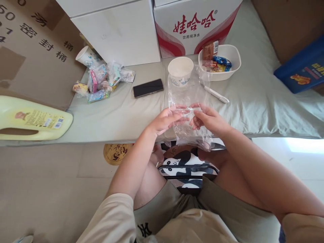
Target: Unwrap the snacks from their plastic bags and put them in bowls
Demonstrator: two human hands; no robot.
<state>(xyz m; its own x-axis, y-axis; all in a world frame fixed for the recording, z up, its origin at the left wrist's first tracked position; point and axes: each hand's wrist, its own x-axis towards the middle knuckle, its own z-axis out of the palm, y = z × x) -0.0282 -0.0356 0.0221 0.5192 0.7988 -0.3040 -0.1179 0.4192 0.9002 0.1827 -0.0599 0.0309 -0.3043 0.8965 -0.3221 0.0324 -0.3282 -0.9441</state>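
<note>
A clear, crinkled plastic bag (187, 130) lies over the front edge of the cloth-covered surface. My left hand (169, 118) grips its left side, fingers long and partly behind the film. From the right, my right hand (206, 116) pinches the bag between thumb and curled fingers. Just beyond the hands a paper cup (180, 71) stands upright on the bag's far part. A white pen-like tool (216, 93) lies to the right of the bag. Behind it, a white plastic bowl (235, 62) contains several small packaged snacks (220, 64).
A black phone (148, 88) lies left of the bag. Farther left are wrapped packets (97, 82) and a tilted paper cup (86, 56). A yellow jug (50, 118) lies at the left edge. White boxes (118, 33) stand behind; a blue package (301, 71) is at right.
</note>
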